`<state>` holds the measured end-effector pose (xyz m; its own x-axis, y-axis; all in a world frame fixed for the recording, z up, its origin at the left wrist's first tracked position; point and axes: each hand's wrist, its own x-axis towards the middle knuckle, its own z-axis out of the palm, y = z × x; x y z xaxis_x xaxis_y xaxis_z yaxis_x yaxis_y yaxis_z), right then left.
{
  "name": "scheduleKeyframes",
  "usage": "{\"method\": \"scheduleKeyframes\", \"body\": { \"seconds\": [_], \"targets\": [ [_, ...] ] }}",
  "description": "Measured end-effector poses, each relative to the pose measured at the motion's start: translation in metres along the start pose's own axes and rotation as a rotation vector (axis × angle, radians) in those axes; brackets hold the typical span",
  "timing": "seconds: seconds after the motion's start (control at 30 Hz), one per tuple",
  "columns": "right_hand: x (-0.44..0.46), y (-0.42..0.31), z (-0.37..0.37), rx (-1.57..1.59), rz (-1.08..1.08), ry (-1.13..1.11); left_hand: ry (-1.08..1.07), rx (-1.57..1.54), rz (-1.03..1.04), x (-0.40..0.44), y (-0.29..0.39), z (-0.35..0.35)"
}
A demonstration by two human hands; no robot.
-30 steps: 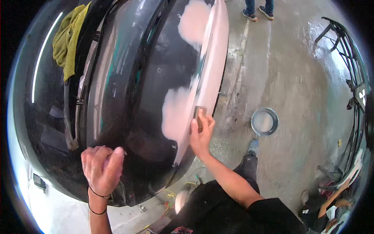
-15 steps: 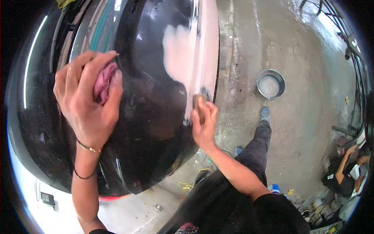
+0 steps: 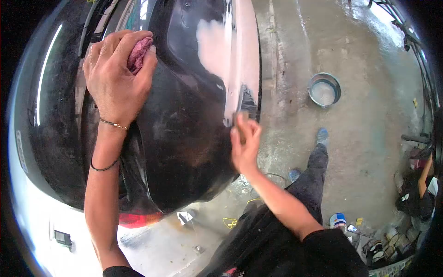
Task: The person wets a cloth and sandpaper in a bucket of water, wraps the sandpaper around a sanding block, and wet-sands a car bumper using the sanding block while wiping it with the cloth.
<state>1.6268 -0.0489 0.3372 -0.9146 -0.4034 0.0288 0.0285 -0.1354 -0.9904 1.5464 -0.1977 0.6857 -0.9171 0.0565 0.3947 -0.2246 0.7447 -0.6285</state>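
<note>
Rubbing pink-patched black panel [image 3: 198, 117], seemingly: right grip [image 3: 246, 145] clamps brown block [image 3: 242, 132], left grip [image 3: 115, 81] clasps pink cloth [image 3: 138, 55]; even pressure needed.

A bright glare [image 3: 385, 27] lies on the stained grey-brown floor [image 3: 369, 111].

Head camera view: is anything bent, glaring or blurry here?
In the head view, edges curve and corners go black; a white streak glares on the black car body at left; the floor shines at top right; the right hand looks slightly blurred.
</note>
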Motion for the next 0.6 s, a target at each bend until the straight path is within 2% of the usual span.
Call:
{"method": "scheduleKeyframes", "body": {
  "seconds": [0.03,0.1,0.17,0.27,0.37,0.43,0.5,0.53,0.6],
  "targets": [
    [-0.014,-0.004,-0.002,0.044,0.065,-0.031,0.001,0.000,-0.009,-0.001,0.001,0.000],
    [0.028,0.005,0.005,-0.015,-0.079,0.052,-0.007,0.007,-0.012,-0.002,0.000,-0.003],
    [0.122,0.009,0.022,-0.074,-0.147,0.095,-0.001,0.007,-0.011,-0.001,-0.001,-0.002],
    [0.240,0.014,0.044,-0.028,-0.035,0.106,-0.003,0.016,0.011,-0.002,-0.001,-0.001],
    [0.183,0.009,0.037,-0.061,-0.079,0.138,-0.020,0.028,-0.009,-0.004,-0.001,-0.002],
    [0.077,0.011,0.020,-0.040,-0.142,0.096,-0.023,0.016,-0.028,-0.003,0.001,-0.002],
    [-0.016,-0.006,-0.003,0.061,-0.019,-0.024,-0.028,-0.006,-0.030,-0.004,0.002,-0.001],
    [-0.032,0.002,-0.005,0.061,0.001,-0.039,-0.031,-0.018,-0.030,-0.003,0.002,-0.002],
    [0.025,0.021,0.003,0.085,-0.094,0.018,-0.038,-0.035,-0.020,-0.002,0.003,-0.003]
  ]
}}
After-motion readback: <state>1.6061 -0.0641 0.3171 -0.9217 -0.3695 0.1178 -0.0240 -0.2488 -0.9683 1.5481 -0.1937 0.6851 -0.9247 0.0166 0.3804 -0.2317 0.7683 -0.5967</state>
